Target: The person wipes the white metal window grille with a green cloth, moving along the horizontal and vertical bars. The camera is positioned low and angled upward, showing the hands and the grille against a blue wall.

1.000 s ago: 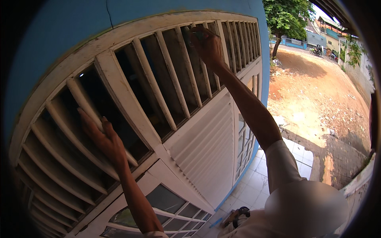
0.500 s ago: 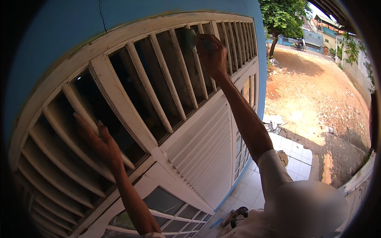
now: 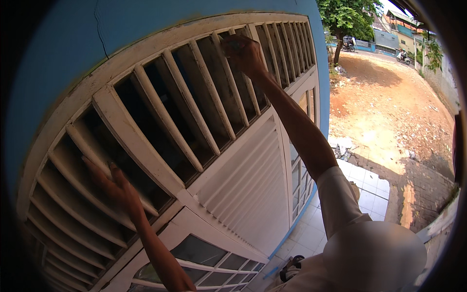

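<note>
My left hand (image 3: 114,187) is at a cream wooden slat (image 3: 87,143) of the vent panel, with fingers on one side and thumb on the other. Higher up and farther right, my right hand (image 3: 245,56) is closed near the top of the slats. A greenish cloth (image 3: 235,45) is mostly hidden in its grip. Dark gaps show between the slats, which stand in a worn cream frame (image 3: 114,109) with dirty marks.
A blue wall (image 3: 58,63) with a crack borders the frame above. Below are a white louvred panel (image 3: 243,170) and glazed panes (image 3: 199,248). White floor tiles (image 3: 365,187), bare earth (image 3: 374,107) and a tree (image 3: 345,19) lie to the right. Motorbikes (image 3: 403,58) are in the distance.
My right hand has shifted slightly left along the slats, and the cloth shows less. The left hand stays at its slat while the view has shifted a little.
</note>
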A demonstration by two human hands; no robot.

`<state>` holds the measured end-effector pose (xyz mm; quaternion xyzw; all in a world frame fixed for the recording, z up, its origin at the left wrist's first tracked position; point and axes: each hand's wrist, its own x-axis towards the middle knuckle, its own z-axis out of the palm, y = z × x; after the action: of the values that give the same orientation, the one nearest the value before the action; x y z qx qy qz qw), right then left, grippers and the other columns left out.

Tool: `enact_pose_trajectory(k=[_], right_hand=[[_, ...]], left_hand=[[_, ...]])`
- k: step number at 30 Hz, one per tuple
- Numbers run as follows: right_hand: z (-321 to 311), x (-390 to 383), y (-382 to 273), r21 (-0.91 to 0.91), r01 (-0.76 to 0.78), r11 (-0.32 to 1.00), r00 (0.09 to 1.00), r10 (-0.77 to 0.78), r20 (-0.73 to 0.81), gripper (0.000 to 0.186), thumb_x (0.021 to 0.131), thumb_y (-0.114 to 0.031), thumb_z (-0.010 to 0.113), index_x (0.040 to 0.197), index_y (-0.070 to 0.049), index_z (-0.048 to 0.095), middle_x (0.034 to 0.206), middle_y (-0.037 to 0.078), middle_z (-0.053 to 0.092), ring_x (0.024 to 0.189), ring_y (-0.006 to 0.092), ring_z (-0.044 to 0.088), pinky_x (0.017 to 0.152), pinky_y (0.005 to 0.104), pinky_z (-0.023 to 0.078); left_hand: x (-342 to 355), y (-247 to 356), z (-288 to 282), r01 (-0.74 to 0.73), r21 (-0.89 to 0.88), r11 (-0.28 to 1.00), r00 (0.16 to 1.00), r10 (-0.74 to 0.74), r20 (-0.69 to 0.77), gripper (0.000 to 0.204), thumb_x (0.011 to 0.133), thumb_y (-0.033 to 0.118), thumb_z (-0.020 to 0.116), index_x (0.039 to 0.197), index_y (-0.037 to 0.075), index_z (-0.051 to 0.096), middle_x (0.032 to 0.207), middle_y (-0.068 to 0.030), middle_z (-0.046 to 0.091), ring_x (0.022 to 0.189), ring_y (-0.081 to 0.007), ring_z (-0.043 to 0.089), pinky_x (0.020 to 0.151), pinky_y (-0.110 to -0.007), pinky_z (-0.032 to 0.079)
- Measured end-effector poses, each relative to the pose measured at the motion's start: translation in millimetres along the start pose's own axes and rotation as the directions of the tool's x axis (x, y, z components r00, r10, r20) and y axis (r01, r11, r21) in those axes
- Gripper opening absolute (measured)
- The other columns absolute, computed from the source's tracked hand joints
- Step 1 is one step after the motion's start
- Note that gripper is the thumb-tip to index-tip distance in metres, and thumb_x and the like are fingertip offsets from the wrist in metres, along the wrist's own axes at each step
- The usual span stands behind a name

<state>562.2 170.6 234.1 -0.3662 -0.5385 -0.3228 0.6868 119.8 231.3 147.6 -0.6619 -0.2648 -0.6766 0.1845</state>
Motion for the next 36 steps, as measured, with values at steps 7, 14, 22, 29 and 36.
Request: enact_pose_trajectory(k=[7,14,22,29,36], right_hand=[[-21,-54,-70,-0.449,0.065,0.891,0.925,-0.222,-0.307,0.025,0.081,0.0,0.067,0.104,-0.008,0.064,0.085,0.011,0.058,0.068,0.0271,0.064,0.054,0.0402,0.048],[-22,-31,-38,-0.048,0.064,0.997,0.99,-0.069,-0.12,0.014,0.087,-0.009,0.065,0.101,-0.004,0.068,0.085,0.014,0.067,0.073,0.0265,0.068,0.065,0.0401,0.052],[-22,-38,-43,-0.134,0.107,0.985,0.975,-0.13,-0.18,0.02,0.091,-0.016,0.067,0.106,-0.004,0.071,0.091,0.013,0.073,0.074,0.0202,0.071,0.065,0.0325,0.055],[-39,-45,0,-0.218,-0.033,0.975,0.887,0.129,0.444,0.026,0.094,-0.023,0.064,0.106,-0.001,0.071,0.072,0.012,0.071,0.063,0.0191,0.071,0.065,0.0341,0.057],[-75,-33,-58,-0.592,0.183,0.785,0.719,0.303,0.625,0.023,0.095,-0.021,0.062,0.092,0.001,0.068,0.059,0.013,0.063,0.053,0.0232,0.063,0.06,0.0406,0.053]], left_hand=[[-4,-6,-11,-0.007,0.012,1.0,1.0,0.007,0.006,0.065,0.106,0.032,0.045,0.158,0.003,0.018,0.158,-0.0263,0.026,0.146,-0.0362,0.032,0.12,-0.046,0.028],[-3,-4,-8,-0.005,0.005,1.0,1.0,0.005,0.004,0.065,0.106,0.028,0.045,0.157,0.001,0.018,0.158,-0.0274,0.025,0.146,-0.0355,0.032,0.12,-0.045,0.028],[-1,-1,-15,0.014,0.096,0.995,1.0,-0.016,0.025,0.063,0.105,0.025,0.044,0.157,0.0,0.019,0.158,-0.028,0.026,0.146,-0.0355,0.031,0.12,-0.046,0.027],[-1,5,-4,0.051,0.057,0.997,0.999,-0.051,-0.007,0.062,0.105,0.025,0.045,0.156,-0.001,0.021,0.157,-0.0292,0.026,0.146,-0.0371,0.032,0.119,-0.046,0.029],[6,4,-24,0.007,0.117,0.993,1.0,-0.006,-0.011,0.068,0.104,0.035,0.047,0.156,0.0,0.021,0.156,-0.0298,0.028,0.144,-0.0395,0.033,0.119,-0.046,0.031]])
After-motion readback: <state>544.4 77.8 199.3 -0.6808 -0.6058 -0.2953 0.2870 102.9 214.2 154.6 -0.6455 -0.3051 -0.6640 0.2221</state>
